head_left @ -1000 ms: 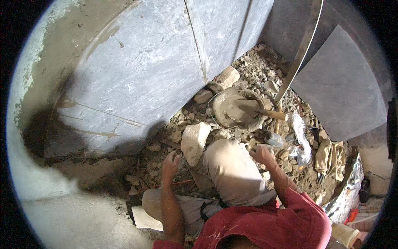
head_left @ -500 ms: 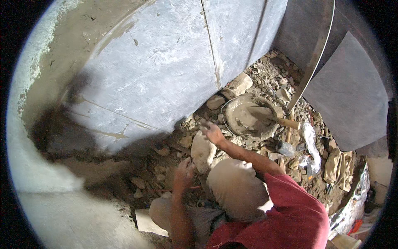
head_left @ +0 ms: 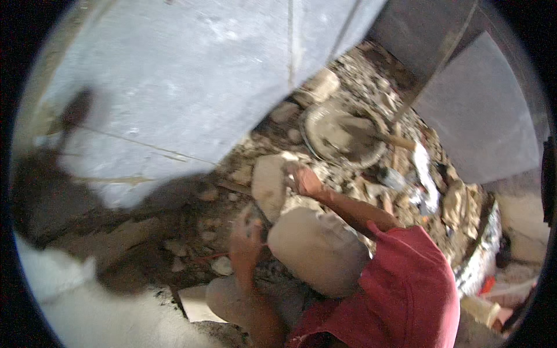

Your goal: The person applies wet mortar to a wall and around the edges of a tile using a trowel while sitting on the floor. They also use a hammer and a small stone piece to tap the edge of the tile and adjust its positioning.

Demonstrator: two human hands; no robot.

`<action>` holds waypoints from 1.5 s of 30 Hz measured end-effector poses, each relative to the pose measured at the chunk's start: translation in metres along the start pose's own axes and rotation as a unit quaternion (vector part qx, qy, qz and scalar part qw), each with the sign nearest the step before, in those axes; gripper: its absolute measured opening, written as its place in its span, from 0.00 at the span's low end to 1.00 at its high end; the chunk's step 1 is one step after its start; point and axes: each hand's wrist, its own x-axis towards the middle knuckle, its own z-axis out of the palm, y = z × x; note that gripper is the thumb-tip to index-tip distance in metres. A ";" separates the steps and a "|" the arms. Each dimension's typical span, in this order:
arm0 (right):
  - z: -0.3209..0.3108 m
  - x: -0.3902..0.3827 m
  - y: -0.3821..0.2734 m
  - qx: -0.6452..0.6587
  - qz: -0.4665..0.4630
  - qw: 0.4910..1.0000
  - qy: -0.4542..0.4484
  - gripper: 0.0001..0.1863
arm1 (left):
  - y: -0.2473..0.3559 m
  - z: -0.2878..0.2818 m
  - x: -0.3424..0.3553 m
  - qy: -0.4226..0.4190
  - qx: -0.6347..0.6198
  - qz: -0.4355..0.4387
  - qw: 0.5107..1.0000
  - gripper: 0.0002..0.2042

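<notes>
A pale, roughly oblong stone (head_left: pixel 268 187) stands tilted before my knees, amid rubble. My right hand (head_left: pixel 306 180) is closed at the stone's upper right edge, fingers bent against it. Close to the stone's lower left end is my left hand (head_left: pixel 246 233), its fingers smeared by motion and in shade; whether they touch the stone I cannot make out. Beyond the right hand sits a round bucket (head_left: pixel 310 136) of wet grey mortar. A tool with a wooden handle (head_left: pixel 400 141) lies in it, its head coated in mortar.
A large grey panel (head_left: pixel 174 87) rises on the left and ahead. Other stones (head_left: pixel 322 84) and gravel lie along its foot. On the right are a clear plastic cup (head_left: pixel 392 178), crumpled plastic (head_left: pixel 426 180), a tan cloth (head_left: pixel 458 206) and another grey sheet (head_left: pixel 478 116).
The stone has tipped up and shifted left. My right hand has come down onto its edge, and my left hand has moved slightly left. The whole view has shifted and blurred.
</notes>
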 end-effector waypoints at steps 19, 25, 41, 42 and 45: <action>-0.221 -0.132 0.100 0.660 0.339 0.652 0.157 0.28 | 0.025 0.005 -0.006 -0.034 -0.089 -0.052 0.994 0.27; -0.206 -0.103 0.090 0.719 0.295 0.573 0.259 0.17 | -0.013 0.114 0.092 -0.200 -0.400 0.082 0.891 0.30; -0.255 -0.082 0.120 0.577 0.325 0.660 0.354 0.26 | 0.071 0.258 0.127 -0.192 -0.662 -0.041 0.724 0.38; -0.256 -0.083 0.124 0.597 0.319 0.647 0.352 0.18 | 0.073 0.260 0.126 -0.180 -0.661 -0.077 0.725 0.35; -0.233 -0.069 0.137 0.669 0.254 0.622 0.318 0.29 | 0.014 0.272 0.132 -0.154 -0.500 0.140 0.840 0.36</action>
